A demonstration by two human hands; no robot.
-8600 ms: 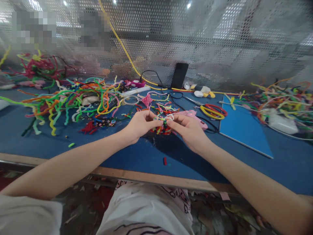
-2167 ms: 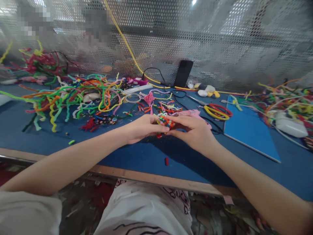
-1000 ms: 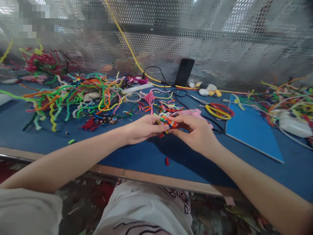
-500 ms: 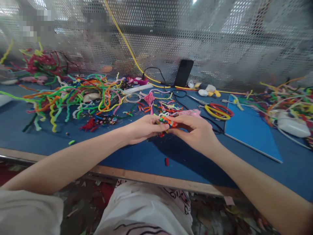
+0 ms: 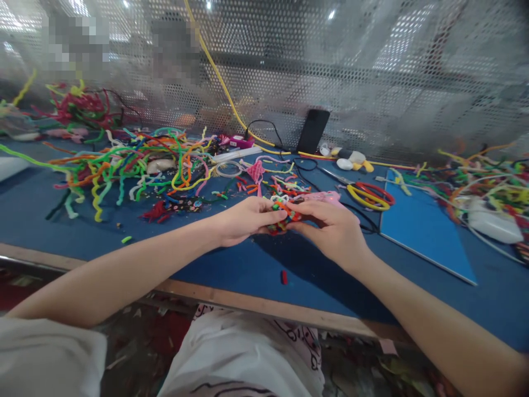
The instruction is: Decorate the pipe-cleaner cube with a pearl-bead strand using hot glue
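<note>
Fuzzy multicoloured pipe-cleaner bundle (image 5: pixel 283 212) sits pinched between both hands, just above the blue table (image 5: pixel 231 264). The left hand (image 5: pixel 243 220) closes its fingertips on the bundle's left side; the right hand (image 5: pixel 330 229) clamps thumb and fingers on its right. It looks light, soft-napped and bendable on a wire core, so it is best held by the packed middle, not the loose ends. A pink glue gun (image 5: pixel 326 197) lies just behind.

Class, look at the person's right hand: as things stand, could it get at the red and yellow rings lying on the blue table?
Probably yes, once freed. The right hand now pinches the multicoloured bundle; the rings lie uncovered just beyond it on the table, nothing between.
</note>
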